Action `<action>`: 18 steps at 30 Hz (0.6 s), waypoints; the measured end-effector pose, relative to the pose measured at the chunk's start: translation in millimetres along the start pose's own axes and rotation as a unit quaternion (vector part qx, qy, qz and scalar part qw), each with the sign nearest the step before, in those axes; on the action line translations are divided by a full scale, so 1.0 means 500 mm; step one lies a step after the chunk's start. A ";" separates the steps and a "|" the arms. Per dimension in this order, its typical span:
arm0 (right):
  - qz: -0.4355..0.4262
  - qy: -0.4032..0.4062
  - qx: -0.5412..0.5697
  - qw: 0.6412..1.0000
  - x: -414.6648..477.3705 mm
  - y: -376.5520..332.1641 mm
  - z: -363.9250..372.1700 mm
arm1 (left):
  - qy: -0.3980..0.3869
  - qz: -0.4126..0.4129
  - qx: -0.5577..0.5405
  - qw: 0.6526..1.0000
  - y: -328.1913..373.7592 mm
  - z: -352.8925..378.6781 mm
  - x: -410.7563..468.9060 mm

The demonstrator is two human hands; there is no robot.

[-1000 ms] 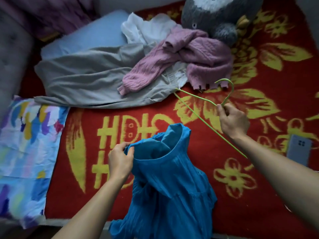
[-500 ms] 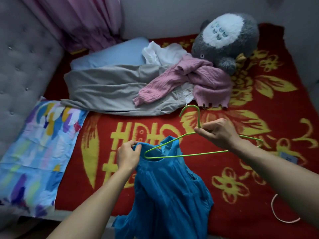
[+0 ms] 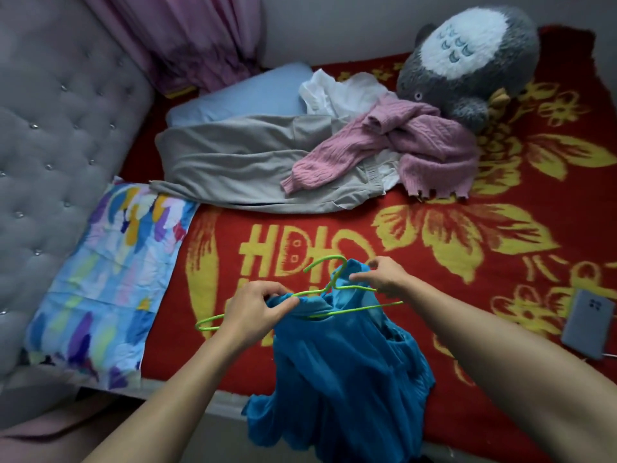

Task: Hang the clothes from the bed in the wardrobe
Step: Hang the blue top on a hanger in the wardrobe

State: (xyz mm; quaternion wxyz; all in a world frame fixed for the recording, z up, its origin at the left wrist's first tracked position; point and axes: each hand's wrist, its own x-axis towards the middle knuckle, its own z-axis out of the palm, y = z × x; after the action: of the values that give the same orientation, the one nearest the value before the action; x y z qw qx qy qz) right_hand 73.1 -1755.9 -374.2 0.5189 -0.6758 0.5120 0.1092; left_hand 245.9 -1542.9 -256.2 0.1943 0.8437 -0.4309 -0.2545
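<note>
Head view: your left hand [image 3: 257, 312] pinches the blue dress [image 3: 347, 369] by its collar at the edge of the bed [image 3: 467, 295]. That opens it so the green hanger [image 3: 332, 285], pinched in your right hand [image 3: 384, 279], can slide in; one arm may be inside.

Grey plush toy [image 3: 467, 61], phone [image 3: 587, 324], colourful pillow [image 3: 100, 279], pink curtain [image 3: 193, 38]

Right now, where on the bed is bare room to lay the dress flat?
Bare blanket between the grey trousers and the hanger, and rightward between the pink sweater and the phone. Crowded farther back: trousers, sweater, plush toy. The patterned pillow fills the left edge.
</note>
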 end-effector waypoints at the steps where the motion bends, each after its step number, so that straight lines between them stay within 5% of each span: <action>1: 0.029 -0.042 -0.008 0.999 0.002 0.001 0.011 | 0.006 0.007 0.002 1.000 -0.005 -0.008 -0.010; 8: 0.126 -0.132 0.156 0.971 -0.012 -0.010 0.086 | 0.059 0.047 -0.011 0.997 -0.041 -0.073 -0.070; 14: 0.087 -0.173 0.035 0.980 -0.023 -0.065 0.084 | 0.062 0.057 -0.078 0.993 -0.042 -0.106 -0.101; 18: 0.091 -0.273 0.091 0.953 -0.022 -0.114 0.157 | 0.055 0.055 -0.059 0.995 -0.060 -0.115 -0.109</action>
State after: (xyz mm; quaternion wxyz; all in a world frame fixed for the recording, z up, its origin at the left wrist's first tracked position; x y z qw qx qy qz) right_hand 144.2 -1689.0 -367.5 0.6858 -0.5205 0.4180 0.2898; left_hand 272.0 -1475.2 -212.8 0.2811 0.8186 -0.4492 -0.2215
